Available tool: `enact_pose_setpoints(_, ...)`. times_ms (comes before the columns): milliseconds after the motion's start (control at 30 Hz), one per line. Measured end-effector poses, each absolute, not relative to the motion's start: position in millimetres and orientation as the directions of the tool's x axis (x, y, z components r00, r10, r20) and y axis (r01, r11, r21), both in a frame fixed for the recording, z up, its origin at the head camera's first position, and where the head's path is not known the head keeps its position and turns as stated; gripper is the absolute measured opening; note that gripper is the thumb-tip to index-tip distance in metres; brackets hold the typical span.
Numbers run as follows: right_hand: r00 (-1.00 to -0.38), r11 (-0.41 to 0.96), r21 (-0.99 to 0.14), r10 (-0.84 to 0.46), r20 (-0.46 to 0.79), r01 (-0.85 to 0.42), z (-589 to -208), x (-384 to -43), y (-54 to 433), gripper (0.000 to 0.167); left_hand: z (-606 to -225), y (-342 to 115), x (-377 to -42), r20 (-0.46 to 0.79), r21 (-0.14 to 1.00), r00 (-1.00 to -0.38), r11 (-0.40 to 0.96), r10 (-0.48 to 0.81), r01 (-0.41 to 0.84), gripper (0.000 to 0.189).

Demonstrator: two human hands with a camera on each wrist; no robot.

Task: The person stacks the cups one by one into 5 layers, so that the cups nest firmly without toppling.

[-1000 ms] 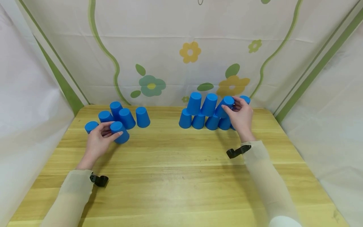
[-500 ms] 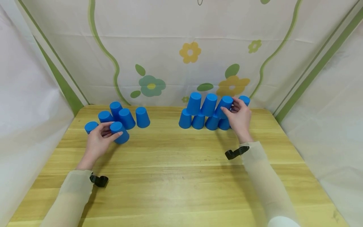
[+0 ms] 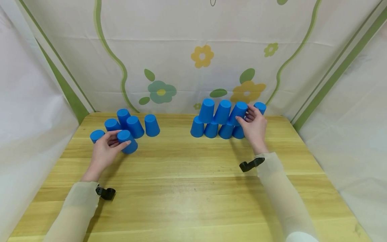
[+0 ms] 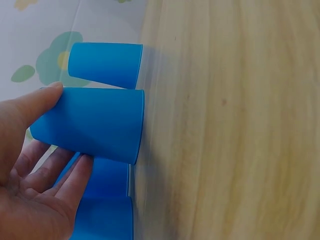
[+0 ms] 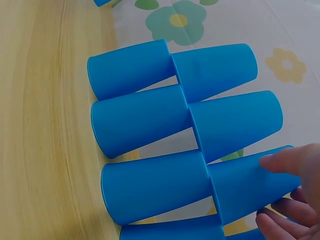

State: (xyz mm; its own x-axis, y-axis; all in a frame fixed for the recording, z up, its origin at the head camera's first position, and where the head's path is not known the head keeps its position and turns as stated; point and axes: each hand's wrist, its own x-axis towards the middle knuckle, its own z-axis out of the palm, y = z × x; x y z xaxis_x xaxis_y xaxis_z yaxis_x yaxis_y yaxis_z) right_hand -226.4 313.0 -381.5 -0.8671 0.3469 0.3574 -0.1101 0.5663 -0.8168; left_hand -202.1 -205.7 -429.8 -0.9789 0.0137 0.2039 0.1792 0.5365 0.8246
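At the front of the left cluster, my left hand (image 3: pixel 105 149) holds an upside-down blue cup (image 3: pixel 128 143) between thumb and fingers. In the left wrist view that cup (image 4: pixel 92 122) has its rim at or very near the table. On the right, blue cups stand upside down in two tiers. My right hand (image 3: pixel 255 129) holds the third cup (image 3: pixel 238 112) of the upper tier, thumb on its near side and fingers behind. In the right wrist view this cup (image 5: pixel 245 187) rests its rim on the lower cups. My right hand partly hides the tiers' right end.
Several more upside-down cups stand at the left, among them one lone cup (image 3: pixel 152 125) and one behind the left hand (image 3: pixel 97 135). Another upper cup (image 3: pixel 260 107) shows beyond the right hand. A flowered curtain (image 3: pixel 181 74) hangs behind the wooden table (image 3: pixel 187 188).
My right hand has shifted slightly left with the third upper cup, bringing it nearer the second one. The left hand and its cup have stayed in place.
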Motion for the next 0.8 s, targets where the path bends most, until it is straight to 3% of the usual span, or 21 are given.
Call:
enact_pose_setpoints(400,-0.848,0.512,-0.840,0.352,0.396,-0.179,-379,-209,315,0.064,-429,-206,-203,0.188,0.820,-0.982,0.548,0.015,0.165,0.064)
enact_pose_setpoints(800,-0.875,0.538,-0.819,0.279,0.396,-0.199,-388,-189,317,0.061,-423,-200,-200,0.243,0.798,-0.969,0.560,0.035,0.220,0.060)
